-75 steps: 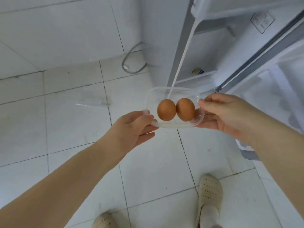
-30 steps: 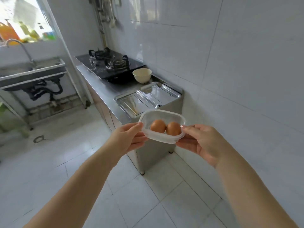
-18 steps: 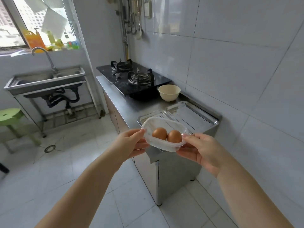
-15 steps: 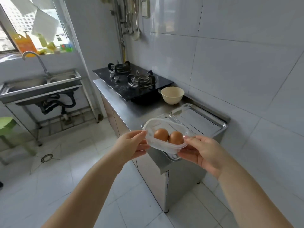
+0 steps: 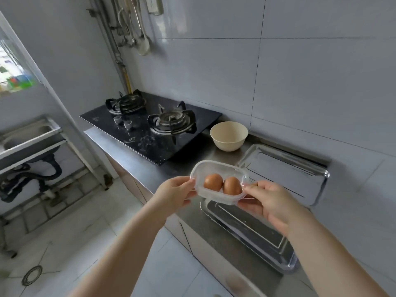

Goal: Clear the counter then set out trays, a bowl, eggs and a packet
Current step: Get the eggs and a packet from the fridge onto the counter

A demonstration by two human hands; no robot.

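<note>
— What is found around the counter [image 5: 137, 155], and is anything in the way?

— A black two-burner hob [image 5: 150, 127] is set into the steel top. Just beyond its right corner a cream bowl [image 5: 228, 136] is stood upright, apart from the trays. Utensils [image 5: 132, 24] are hung on the tiled wall above, though what each one is cannot be made out. A sink [image 5: 27, 138] is seen to the left, with dark pipes beneath it. Part of the near tray [image 5: 252, 234] is covered by the right hand [image 5: 267, 202] and the container [image 5: 219, 182].

— How many of each are counted?

— Two steel trays, one bowl, one container, two eggs. The far tray [image 5: 285, 172] is laid against the wall; the near one is set at the counter's front edge, beside it.

— How does the container look, and where is it?

— It is clear plastic, oblong with rounded corners, lidless. The left egg [image 5: 212, 182] and the right egg [image 5: 232, 185], both brown, are lying side by side inside, apparently touching. It is held in the air above the counter, over the far end of the near tray.

— And the hands?

— Its left end is gripped by the left hand [image 5: 174, 192], thumb on the rim, fingers curled beneath. Its right end is pinched by the right hand in the same manner.
</note>
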